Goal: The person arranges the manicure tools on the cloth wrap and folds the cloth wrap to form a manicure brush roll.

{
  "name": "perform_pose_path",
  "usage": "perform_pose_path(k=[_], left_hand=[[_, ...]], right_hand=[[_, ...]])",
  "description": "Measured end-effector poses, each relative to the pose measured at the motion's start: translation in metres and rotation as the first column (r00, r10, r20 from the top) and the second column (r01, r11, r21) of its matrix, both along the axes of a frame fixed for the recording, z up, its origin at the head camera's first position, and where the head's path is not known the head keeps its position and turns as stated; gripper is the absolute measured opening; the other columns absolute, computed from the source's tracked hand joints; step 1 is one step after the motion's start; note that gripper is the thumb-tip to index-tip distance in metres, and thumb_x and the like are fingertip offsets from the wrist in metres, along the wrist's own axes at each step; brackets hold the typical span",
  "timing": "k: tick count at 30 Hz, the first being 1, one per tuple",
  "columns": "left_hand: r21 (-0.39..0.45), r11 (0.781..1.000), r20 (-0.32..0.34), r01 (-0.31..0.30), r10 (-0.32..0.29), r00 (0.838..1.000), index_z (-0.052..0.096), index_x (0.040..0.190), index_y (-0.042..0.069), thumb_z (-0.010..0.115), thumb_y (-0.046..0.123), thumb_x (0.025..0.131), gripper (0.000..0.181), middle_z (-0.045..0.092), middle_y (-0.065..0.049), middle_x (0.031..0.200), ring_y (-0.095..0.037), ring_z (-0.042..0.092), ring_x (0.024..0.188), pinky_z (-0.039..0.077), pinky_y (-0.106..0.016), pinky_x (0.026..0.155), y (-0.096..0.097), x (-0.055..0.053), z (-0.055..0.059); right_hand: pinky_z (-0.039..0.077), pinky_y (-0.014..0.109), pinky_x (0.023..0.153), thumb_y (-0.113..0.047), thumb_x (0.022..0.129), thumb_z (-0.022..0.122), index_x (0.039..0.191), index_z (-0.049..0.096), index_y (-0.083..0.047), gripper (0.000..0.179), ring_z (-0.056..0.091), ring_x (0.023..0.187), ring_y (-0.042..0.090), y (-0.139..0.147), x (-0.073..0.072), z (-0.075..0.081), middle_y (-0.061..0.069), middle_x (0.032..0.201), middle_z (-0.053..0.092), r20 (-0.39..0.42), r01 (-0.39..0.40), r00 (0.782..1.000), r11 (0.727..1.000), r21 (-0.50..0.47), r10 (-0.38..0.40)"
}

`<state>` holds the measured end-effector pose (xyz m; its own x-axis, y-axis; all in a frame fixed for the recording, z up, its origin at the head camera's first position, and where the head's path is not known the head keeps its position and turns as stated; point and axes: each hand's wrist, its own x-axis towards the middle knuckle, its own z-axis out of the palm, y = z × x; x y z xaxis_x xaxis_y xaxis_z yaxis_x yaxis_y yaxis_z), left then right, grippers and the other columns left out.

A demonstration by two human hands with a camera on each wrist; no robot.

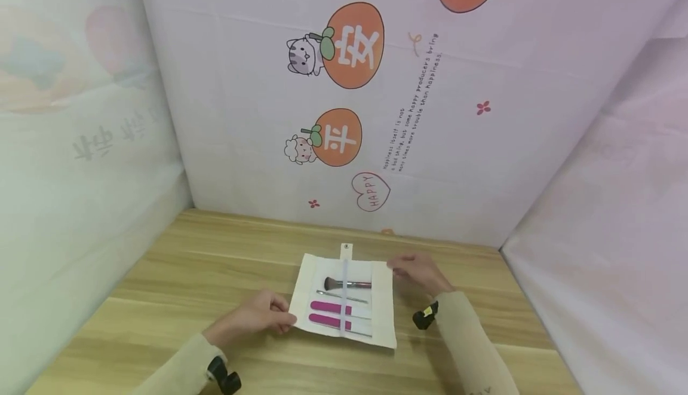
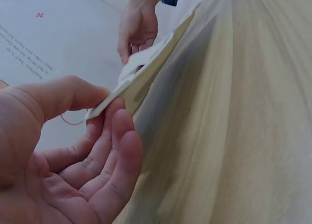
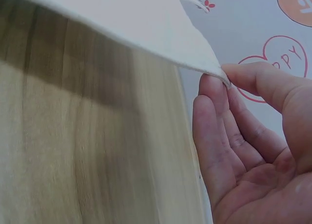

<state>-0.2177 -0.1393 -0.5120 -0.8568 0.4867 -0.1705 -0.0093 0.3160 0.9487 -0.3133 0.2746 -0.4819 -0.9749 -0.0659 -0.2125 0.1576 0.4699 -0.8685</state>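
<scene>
A cream fabric tool pouch (image 1: 383, 311) lies unfolded between the two hands, lifted off the table at its edges. Under its pale strap sit a makeup brush (image 1: 349, 285), a thin metal tool (image 1: 341, 297) and two pink-ended flat tools (image 1: 329, 308). My left hand (image 1: 263, 312) pinches the pouch's near left corner between thumb and fingers, as the left wrist view shows up close. At the far right corner, my right hand (image 1: 419, 271) pinches the fabric the same way; in the right wrist view the thumb (image 3: 256, 80) presses on its edge.
The wood-grain table (image 1: 258, 239) extends around the pouch. White printed cloth (image 1: 242, 114) hangs behind it, with more cloth walls on the left (image 1: 91, 204) and right (image 1: 607, 233). A snap tab (image 1: 346, 250) sticks out from the pouch's far edge.
</scene>
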Motion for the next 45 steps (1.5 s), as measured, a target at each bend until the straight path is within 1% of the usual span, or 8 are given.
perform_pose_path(k=[12, 20, 23, 27, 33, 36, 40, 45], left_hand=[[-0.013, 1.0, -0.044, 0.01, -0.011, 0.999, 0.07, 0.084, -0.001, 0.078, 0.016, 0.092, 0.021, 0.072, -0.005, 0.078, -0.016, 0.067, 0.071, 0.058, -0.029, 0.063, 0.008, 0.01, -0.01], [-0.188, 0.982, -0.175, 0.005, -0.038, 0.984, 0.07, 0.085, 0.009, 0.078, 0.017, 0.092, 0.014, 0.067, 0.001, 0.082, -0.013, 0.06, 0.076, 0.054, -0.024, 0.065, -0.001, 0.017, 0.005], [-0.31, 0.95, -0.307, 0.031, -0.131, 0.943, 0.073, 0.095, 0.014, 0.078, 0.017, 0.093, 0.007, 0.071, 0.002, 0.094, -0.014, 0.065, 0.089, 0.059, -0.029, 0.08, -0.005, 0.017, 0.014], [-0.453, 0.89, -0.45, 0.045, -0.272, 0.851, 0.073, 0.114, 0.013, 0.078, 0.018, 0.094, 0.022, 0.076, -0.002, 0.115, -0.019, 0.07, 0.111, 0.058, -0.044, 0.1, -0.008, 0.016, 0.023], [-0.578, 0.816, -0.592, -0.021, -0.402, 0.699, 0.072, 0.125, 0.006, 0.077, 0.014, 0.092, 0.035, 0.074, -0.007, 0.126, -0.024, 0.069, 0.118, 0.056, -0.045, 0.105, -0.005, 0.016, 0.019], [-0.613, 0.789, -0.615, -0.043, -0.443, 0.652, 0.073, 0.122, 0.009, 0.077, 0.015, 0.09, 0.032, 0.073, -0.003, 0.121, -0.018, 0.069, 0.112, 0.057, -0.041, 0.102, -0.001, 0.016, 0.015], [-0.644, 0.764, -0.619, -0.04, -0.49, 0.614, 0.073, 0.122, 0.011, 0.079, 0.019, 0.09, 0.034, 0.072, -0.002, 0.122, -0.016, 0.067, 0.112, 0.057, -0.038, 0.102, 0.004, 0.017, 0.011], [-0.637, 0.77, -0.646, -0.032, -0.511, 0.566, 0.073, 0.12, 0.01, 0.081, 0.019, 0.088, 0.034, 0.073, -0.003, 0.12, -0.017, 0.069, 0.11, 0.059, -0.036, 0.1, 0.008, 0.017, 0.009]], right_hand=[[0.063, 0.037, 0.088, -0.019, 0.093, 0.08, 0.112, 0.078, 0.002, 0.028, 0.077, 0.092, 0.022, -0.009, -0.004, -0.011, 0.014, 0.103, 0.08, -0.063, -0.029, 0.998, 0.999, -0.027, 0.027], [0.058, 0.034, 0.08, -0.013, 0.09, 0.078, 0.1, 0.079, -0.003, 0.015, 0.071, 0.088, 0.022, -0.009, 0.01, -0.003, 0.011, 0.095, 0.078, -0.167, -0.11, 0.975, 0.969, 0.219, 0.149], [0.06, 0.034, 0.079, -0.006, 0.091, 0.076, 0.099, 0.077, 0.0, 0.01, 0.071, 0.089, 0.022, -0.007, 0.023, 0.01, 0.012, 0.096, 0.077, -0.25, -0.222, 0.904, 0.881, 0.419, 0.346], [0.053, 0.026, 0.065, 0.002, 0.091, 0.073, 0.088, 0.068, 0.003, 0.006, 0.058, 0.073, 0.011, -0.008, 0.048, 0.027, 0.012, 0.082, 0.068, -0.267, -0.338, 0.75, 0.697, 0.632, 0.605], [0.058, 0.028, 0.072, -0.011, 0.093, 0.076, 0.099, 0.072, -0.004, 0.01, 0.064, 0.08, 0.01, -0.013, 0.085, 0.032, 0.006, 0.093, 0.073, -0.19, -0.394, 0.581, 0.478, 0.785, 0.792], [0.06, 0.029, 0.077, -0.018, 0.089, 0.079, 0.105, 0.074, -0.003, 0.022, 0.067, 0.086, 0.013, -0.018, 0.1, 0.028, 0.006, 0.099, 0.074, -0.155, -0.39, 0.529, 0.402, 0.829, 0.834], [0.059, 0.026, 0.077, -0.021, 0.085, 0.084, 0.102, 0.075, -0.007, 0.024, 0.067, 0.089, 0.012, -0.024, 0.116, 0.021, 0.006, 0.103, 0.074, -0.128, -0.389, 0.558, 0.395, 0.832, 0.82], [0.054, 0.02, 0.071, -0.017, 0.085, 0.083, 0.088, 0.069, -0.014, 0.015, 0.06, 0.08, 0.004, -0.026, 0.125, 0.006, -0.002, 0.092, 0.071, -0.206, -0.35, 0.51, 0.42, 0.837, 0.835]])
